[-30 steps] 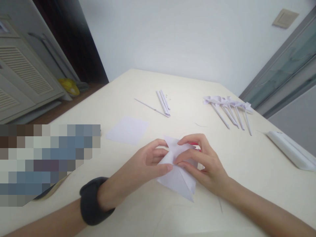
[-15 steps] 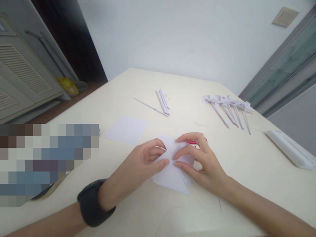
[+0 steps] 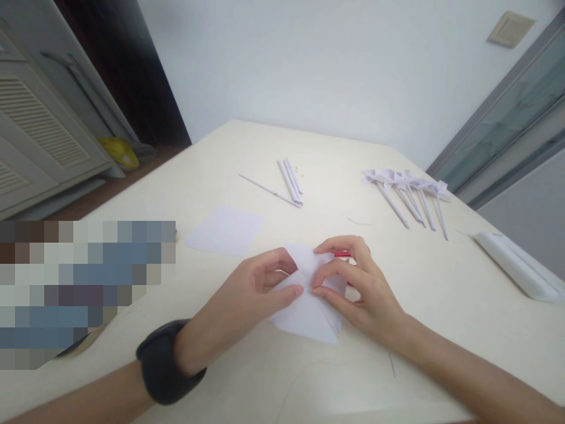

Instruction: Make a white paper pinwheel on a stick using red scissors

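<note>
A white sheet of paper with slits cut into it (image 3: 304,321) is held just above the table. My left hand (image 3: 269,282) grips its left side, with the thumb on top and the fingers curled behind. The thumb and a finger of my right hand (image 3: 353,277) are pinched together near the paper's middle. Whatever lies between those fingertips is too small to make out. Red-handled scissors (image 3: 343,254) are partly hidden behind my right hand.
A square paper sheet (image 3: 225,229) lies left of my hands. Rolled paper sticks (image 3: 289,182) and a thin rod (image 3: 265,189) are farther back. Several paper pinwheels (image 3: 406,182) lie at the back right, near a white packet (image 3: 516,265). A thin wire (image 3: 358,222) rests behind my right hand.
My right thumb and finger, slightly apart before, have come together at the paper's middle. My left hand stays in nearly the same place.
</note>
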{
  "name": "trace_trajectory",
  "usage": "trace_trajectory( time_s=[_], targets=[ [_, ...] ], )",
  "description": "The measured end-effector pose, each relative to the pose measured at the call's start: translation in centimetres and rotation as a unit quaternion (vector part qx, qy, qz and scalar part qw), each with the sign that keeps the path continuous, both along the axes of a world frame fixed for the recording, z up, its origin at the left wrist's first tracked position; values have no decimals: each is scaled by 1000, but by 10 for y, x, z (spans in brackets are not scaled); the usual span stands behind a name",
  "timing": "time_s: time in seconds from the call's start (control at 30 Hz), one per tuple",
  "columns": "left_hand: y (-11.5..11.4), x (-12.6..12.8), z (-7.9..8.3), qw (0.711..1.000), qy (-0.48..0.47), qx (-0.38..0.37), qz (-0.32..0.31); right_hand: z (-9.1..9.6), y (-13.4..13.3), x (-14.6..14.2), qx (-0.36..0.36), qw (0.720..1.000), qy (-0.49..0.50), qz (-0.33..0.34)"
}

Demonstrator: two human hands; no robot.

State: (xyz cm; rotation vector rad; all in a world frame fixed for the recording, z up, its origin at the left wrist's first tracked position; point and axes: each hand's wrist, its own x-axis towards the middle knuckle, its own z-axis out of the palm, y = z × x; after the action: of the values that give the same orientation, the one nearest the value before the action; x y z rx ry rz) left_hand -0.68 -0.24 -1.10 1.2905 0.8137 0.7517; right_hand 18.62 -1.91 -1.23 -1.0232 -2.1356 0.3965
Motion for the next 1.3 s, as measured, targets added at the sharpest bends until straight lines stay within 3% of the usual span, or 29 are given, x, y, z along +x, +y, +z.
trace_trajectory(
  time_s=[0.83, 0.93, 1.07, 1.2, 1.3],
  targets=[
    [2, 0, 1, 999, 32, 1, 4, -3, -2, 1, 27, 999, -24, 10],
    [3, -1, 3, 1000, 22, 0, 16, 0, -2, 2, 42, 999, -30, 3],
    [3, -2, 8, 997, 10, 8, 81, 5, -3, 4, 47, 998, 2, -31],
    [4, -5, 11, 992, 25, 30, 122, 5, -2, 3, -8, 993, 80, -88],
    [5, -5, 10, 988, 37, 45, 141, 1, 0, 2, -74, 988, 114, -79]
  ],
)
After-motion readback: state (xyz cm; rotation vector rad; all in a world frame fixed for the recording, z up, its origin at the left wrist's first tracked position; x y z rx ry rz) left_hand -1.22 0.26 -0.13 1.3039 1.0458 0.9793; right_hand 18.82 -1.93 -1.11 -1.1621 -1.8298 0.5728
